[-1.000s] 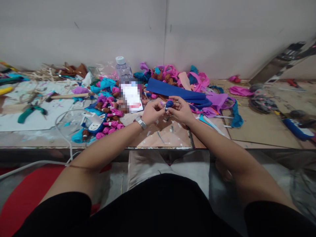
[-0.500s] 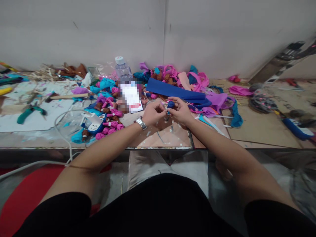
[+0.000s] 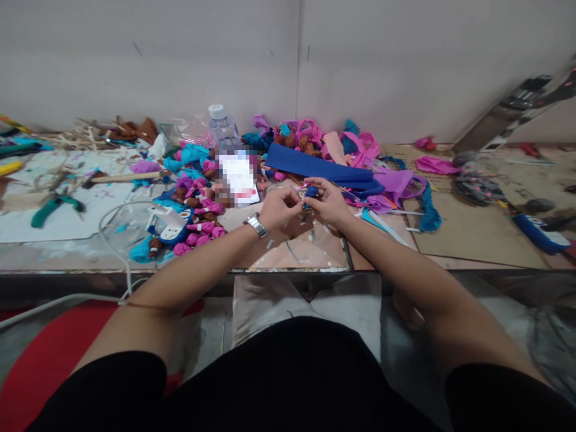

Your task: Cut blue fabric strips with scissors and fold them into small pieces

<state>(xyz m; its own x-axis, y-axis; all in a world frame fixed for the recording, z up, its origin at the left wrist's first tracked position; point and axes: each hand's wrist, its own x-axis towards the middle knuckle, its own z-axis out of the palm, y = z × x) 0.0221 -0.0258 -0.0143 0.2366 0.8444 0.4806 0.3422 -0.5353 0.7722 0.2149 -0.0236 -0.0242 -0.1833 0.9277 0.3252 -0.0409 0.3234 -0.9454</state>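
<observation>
A small dark blue rolled bud of crepe paper or cloth (image 3: pixel 311 191) is held over the near part of the workbench. My right hand (image 3: pixel 332 205) pinches it between thumb and fingers. Close on its left, my left hand (image 3: pixel 279 208), with a metal watch (image 3: pixel 256 225) on the wrist, has thumb and fingers pressed together by the bud's base; what they grip is too small to make out. Behind both hands lies a long dark blue strip (image 3: pixel 319 165). Several pink, brown and blue rolled buds (image 3: pixel 207 228) are heaped to the left.
A phone (image 3: pixel 238 180) leans before a clear bottle (image 3: pixel 224 127). A white cable runs from a blue-and-white socket block (image 3: pixel 173 231) over the bench edge. Further left are a hammer (image 3: pixel 126 177) and green-handled pliers (image 3: pixel 54 210). Cardboard (image 3: pixel 468 234) covers the right side.
Both hands stay almost in place around the blue bud, with only slight finger movement. The whole view has shifted very slightly.
</observation>
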